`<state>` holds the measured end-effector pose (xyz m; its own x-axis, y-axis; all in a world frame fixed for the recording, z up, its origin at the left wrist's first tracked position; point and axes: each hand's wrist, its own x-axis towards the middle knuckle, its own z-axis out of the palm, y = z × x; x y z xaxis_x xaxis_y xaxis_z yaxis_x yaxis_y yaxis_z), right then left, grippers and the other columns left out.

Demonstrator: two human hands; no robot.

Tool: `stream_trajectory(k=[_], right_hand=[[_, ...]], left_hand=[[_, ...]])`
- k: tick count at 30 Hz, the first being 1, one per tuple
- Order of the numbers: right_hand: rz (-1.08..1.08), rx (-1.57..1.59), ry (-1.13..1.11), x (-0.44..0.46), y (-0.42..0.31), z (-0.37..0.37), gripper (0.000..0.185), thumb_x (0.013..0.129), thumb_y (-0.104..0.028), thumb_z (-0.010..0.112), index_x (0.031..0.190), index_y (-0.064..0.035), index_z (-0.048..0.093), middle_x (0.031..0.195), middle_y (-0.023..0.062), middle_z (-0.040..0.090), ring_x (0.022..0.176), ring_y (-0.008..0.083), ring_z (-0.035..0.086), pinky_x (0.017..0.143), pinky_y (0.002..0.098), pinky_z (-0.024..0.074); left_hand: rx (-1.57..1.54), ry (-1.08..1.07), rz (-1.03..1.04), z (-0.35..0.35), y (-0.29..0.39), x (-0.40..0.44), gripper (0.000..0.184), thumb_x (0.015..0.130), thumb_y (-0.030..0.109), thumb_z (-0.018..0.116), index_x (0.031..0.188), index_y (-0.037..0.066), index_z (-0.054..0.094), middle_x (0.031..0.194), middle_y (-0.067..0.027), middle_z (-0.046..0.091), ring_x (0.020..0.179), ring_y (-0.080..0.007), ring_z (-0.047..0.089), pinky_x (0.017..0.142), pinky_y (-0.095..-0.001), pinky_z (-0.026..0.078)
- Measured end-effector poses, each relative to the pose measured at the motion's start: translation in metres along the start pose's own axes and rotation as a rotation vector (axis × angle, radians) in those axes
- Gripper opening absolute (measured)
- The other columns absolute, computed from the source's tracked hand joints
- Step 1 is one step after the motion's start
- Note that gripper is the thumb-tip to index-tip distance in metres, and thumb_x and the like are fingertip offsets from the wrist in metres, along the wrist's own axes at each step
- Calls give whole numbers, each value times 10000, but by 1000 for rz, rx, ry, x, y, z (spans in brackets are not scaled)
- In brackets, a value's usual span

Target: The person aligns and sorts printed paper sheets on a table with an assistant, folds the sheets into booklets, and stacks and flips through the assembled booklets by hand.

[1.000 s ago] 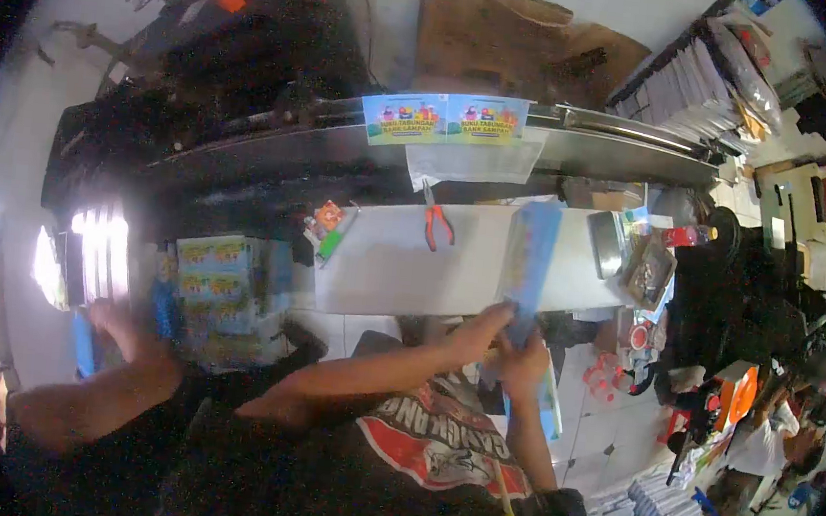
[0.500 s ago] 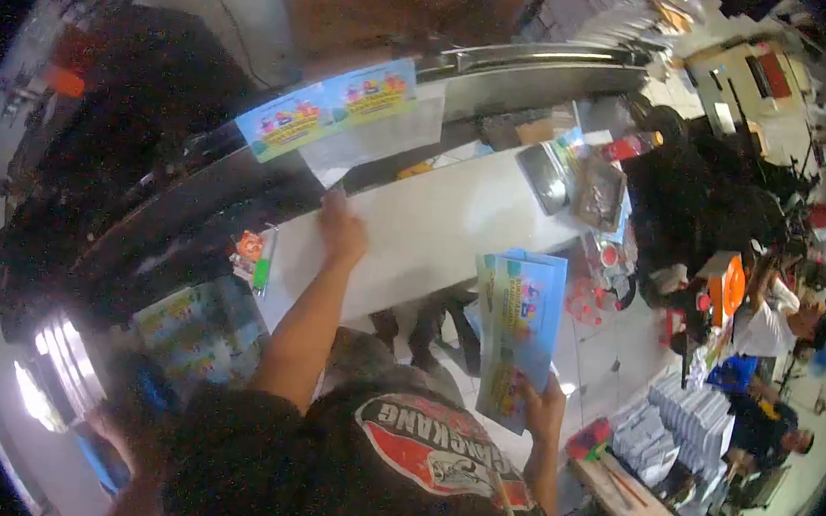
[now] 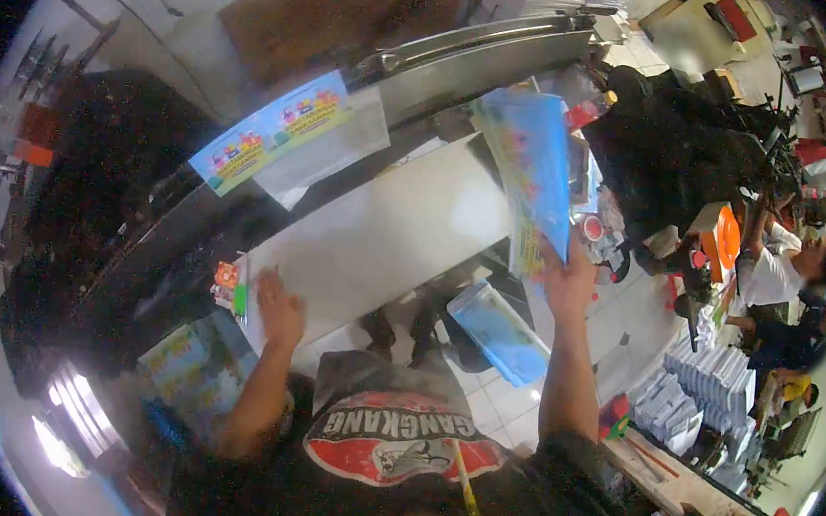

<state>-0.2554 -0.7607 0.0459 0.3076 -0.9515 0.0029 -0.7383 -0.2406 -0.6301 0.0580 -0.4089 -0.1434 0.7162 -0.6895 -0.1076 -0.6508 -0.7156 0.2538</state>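
My right hand [image 3: 571, 280] grips the lower end of a blue and yellow printed sheet [image 3: 532, 160], raised over the right end of a white tabletop [image 3: 386, 226]. Whether it is one sheet or a few layers I cannot tell. At the left end of the tabletop is my left hand [image 3: 280, 311], its fingers stretched out and holding nothing. Beyond the tabletop, a printed strip [image 3: 272, 133] with the same cartoon pattern lies along the dark machine edge, next to a pale translucent sheet [image 3: 339, 148].
A blue stack [image 3: 500, 334] lies below the tabletop's near edge. More printed sheets [image 3: 195, 365] are at lower left, near a small orange and green item [image 3: 230, 286]. A red bottle [image 3: 588, 111] stands at right. Bundled paper stacks [image 3: 712, 382] and several people are farther right.
My right hand has lifted the printed sheet up and forward over the tabletop's right end, uncovering the blue stack. My left hand has drawn back from the pale sheet toward the near left end.
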Motion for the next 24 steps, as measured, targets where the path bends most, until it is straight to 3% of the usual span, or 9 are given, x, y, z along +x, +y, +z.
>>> stream_trajectory(k=[3,5,10,11,12,18,21,23,24], right_hand=[[-60,352,104,-13,35,-7,350,864,-76,652,1208,-18,623,1017,87,704,858,156,650,791,315,514],[52,438,108,-32,49,-27,342,869,-61,622,1208,-17,624,988,86,707,865,152,652,800,302,509],[303,38,23,-99,128,-94,384,793,-165,612,1167,-82,645,876,127,721,752,166,683,698,329,539],[394,233,17,-114,148,-98,380,802,-179,614,1172,-94,641,857,147,709,709,191,684,672,342,541],[416,187,-13,-121,142,-114,403,810,-188,621,1202,-91,628,870,142,713,721,205,689,681,348,545],[726,176,43,-176,170,-143,401,845,-197,712,1222,-85,636,949,83,732,814,166,683,743,317,535],[852,388,96,-206,206,-126,414,840,-201,746,1222,-83,638,963,72,731,839,151,674,766,307,534],[784,412,122,-221,236,-112,390,854,-170,734,1223,-85,639,957,61,730,812,160,679,755,307,543],[764,416,67,-210,234,-118,390,854,-170,734,1223,-85,639,957,61,730,812,160,679,755,307,543]], left_hand=[[12,-129,107,-22,83,42,811,872,311,628,1481,-56,239,1552,-254,227,1445,-383,214,1182,-497,166],[-293,92,347,3,121,102,870,851,369,670,1474,-65,246,1547,-254,245,1437,-382,237,1170,-491,194],[-236,-52,478,62,221,232,830,852,387,687,1441,-68,320,1480,-277,359,1394,-411,301,1150,-479,236],[-380,-11,528,84,238,237,803,857,385,684,1428,-67,346,1459,-272,392,1381,-410,318,1140,-491,242],[-230,5,664,72,258,227,770,879,377,664,1435,-52,348,1488,-249,366,1390,-394,310,1143,-501,226],[0,-82,416,101,337,128,813,932,461,569,1485,-46,256,1552,-280,208,1458,-410,162,1188,-487,140],[-313,-113,386,149,409,101,844,891,439,636,1412,-141,311,1499,-336,271,1427,-436,226,1171,-509,185],[-622,-430,469,169,451,72,775,934,435,578,1494,-12,284,1555,-209,284,1451,-377,221,1193,-458,134],[-870,-430,658,152,469,64,732,900,403,616,1434,-35,372,1496,-273,344,1415,-396,297,1166,-509,185]])
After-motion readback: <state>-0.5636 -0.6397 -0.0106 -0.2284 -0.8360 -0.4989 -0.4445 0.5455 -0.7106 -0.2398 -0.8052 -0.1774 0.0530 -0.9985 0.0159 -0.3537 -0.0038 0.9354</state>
